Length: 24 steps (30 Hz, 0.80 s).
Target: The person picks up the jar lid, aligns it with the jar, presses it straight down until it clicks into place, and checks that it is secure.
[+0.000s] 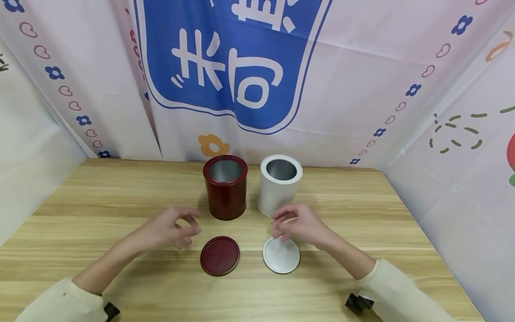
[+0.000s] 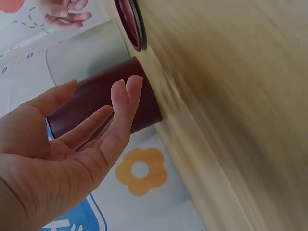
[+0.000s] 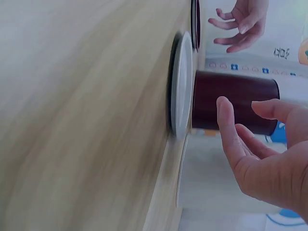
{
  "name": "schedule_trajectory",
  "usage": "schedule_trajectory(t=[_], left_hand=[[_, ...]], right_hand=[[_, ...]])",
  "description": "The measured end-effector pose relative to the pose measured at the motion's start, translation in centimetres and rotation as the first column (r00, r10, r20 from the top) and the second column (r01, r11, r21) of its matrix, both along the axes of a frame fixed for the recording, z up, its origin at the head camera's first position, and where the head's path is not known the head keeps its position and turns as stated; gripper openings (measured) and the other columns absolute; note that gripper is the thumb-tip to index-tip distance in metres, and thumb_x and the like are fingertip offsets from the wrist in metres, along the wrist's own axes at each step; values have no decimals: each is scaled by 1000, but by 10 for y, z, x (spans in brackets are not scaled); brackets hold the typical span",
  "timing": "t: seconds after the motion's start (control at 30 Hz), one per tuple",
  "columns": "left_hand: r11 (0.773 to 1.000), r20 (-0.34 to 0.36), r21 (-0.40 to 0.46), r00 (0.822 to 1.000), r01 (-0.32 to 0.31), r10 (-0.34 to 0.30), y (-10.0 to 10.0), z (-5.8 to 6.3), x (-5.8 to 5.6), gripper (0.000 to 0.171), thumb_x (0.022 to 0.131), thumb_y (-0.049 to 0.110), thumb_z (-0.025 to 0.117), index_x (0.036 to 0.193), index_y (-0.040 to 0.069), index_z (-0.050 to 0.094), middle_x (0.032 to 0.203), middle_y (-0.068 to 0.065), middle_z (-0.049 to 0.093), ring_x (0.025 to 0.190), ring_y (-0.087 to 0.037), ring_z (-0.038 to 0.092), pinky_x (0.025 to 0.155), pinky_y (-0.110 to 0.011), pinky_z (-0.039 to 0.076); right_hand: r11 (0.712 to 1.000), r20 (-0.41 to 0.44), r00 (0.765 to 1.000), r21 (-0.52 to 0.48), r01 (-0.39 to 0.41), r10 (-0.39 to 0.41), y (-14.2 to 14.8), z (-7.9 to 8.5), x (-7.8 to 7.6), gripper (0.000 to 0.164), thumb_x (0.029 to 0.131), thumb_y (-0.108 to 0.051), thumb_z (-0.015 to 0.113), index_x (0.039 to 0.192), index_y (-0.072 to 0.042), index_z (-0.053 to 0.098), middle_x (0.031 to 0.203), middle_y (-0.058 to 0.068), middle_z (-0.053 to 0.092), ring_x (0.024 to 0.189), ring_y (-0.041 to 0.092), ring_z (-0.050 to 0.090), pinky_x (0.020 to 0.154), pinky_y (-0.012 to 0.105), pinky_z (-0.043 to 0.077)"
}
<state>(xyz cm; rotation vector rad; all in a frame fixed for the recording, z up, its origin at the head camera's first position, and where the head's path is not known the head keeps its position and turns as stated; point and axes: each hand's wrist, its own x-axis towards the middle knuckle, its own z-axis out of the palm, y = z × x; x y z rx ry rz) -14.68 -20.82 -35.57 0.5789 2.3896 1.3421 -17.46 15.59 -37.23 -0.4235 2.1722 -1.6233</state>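
Right hand [image 1: 299, 226] hovers just above white lid [image 1: 281, 256], fingers loosely apart, empty. Left hand [image 1: 173, 228], likewise spread, sits left of red lid [image 1: 220, 255].

Dark red can [image 1: 225, 188]: cylindrical, upright, open-topped with bare metal inside, at centre frame in the head view. White can [image 1: 279, 184]: same form, upright and open, just right of it. Dark red lid [image 1: 220, 255]: round, lying flat in the lower centre, below its can. White lid [image 1: 281, 255]: round, flat, right of the red lid, below its can.
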Motion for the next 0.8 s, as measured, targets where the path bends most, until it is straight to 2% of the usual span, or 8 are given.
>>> schedule_trajectory(t=[0.33,0.67,0.8], left_hand=[[1000,63,-2,998,-5,5,5,-6,-1,49,101,13,67,136,-18,51,108,-16,66,78,-25,72,56,-36,60],[1000,110,-1,994,19,-19,15,-9,-5,49,99,14,68,133,-18,53,95,-15,65,68,-30,72,55,-41,62],[1000,167,24,986,16,-20,18,-12,-5,49,99,13,67,134,-18,51,95,-17,64,66,-29,72,56,-41,63]], right_hand=[[992,44,992,-33,-119,120,-26,-4,-3,35,92,3,60,121,22,59,105,31,69,83,34,77,72,44,65],[982,127,974,-25,-188,189,-46,-6,-6,38,93,2,59,129,15,56,102,19,69,80,32,77,70,41,65],[979,166,965,-13,-202,201,-52,-6,-4,38,96,1,60,131,13,54,103,16,69,80,34,77,68,40,65]])
